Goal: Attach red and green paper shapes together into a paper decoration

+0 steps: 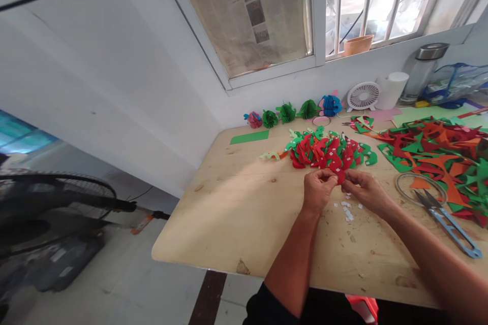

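Head view: the small red piece (340, 177), seemingly light, easily creased paper best taken by its rim, is pinched in the closed fingers of the left hand (318, 191) and right hand (364, 190), inward from the near edge of the table (229, 218)

Table (236, 213) = pale wood, lightly glossy; cut pieces (438, 162) = matt paper; snips (446, 221) = metal blades, smooth blue handles.

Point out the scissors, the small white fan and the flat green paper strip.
Scissors (474, 252): head view, joined end of the blue handles.
White fan (363, 96): head view, middle of the round front grille.
Green paper strip (249, 137): head view, middle of its flat face.
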`<act>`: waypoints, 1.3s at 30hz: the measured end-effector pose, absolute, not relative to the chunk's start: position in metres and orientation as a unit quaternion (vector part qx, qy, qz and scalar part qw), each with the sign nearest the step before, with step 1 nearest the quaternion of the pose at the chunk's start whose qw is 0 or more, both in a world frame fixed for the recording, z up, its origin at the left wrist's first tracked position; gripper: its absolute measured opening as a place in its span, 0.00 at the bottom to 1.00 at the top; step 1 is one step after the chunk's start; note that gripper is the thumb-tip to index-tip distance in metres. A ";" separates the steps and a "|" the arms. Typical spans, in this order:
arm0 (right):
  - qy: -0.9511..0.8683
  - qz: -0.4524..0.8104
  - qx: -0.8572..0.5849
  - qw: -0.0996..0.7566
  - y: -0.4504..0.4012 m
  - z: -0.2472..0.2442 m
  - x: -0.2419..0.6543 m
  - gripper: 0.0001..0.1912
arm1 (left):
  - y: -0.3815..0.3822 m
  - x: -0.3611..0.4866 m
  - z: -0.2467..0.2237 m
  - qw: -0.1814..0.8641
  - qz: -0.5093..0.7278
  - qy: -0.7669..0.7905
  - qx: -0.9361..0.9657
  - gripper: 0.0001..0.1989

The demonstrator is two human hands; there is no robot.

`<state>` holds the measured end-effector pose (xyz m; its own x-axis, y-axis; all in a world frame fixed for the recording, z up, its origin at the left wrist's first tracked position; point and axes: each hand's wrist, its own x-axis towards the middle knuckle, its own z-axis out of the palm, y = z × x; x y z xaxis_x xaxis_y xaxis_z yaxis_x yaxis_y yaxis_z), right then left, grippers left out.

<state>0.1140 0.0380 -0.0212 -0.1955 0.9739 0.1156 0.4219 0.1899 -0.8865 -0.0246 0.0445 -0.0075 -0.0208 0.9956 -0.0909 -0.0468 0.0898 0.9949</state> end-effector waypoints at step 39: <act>-0.708 0.347 -0.508 0.348 0.034 -0.016 0.114 0.09 | 0.046 -0.027 -0.014 0.573 0.506 0.476 0.435 0.04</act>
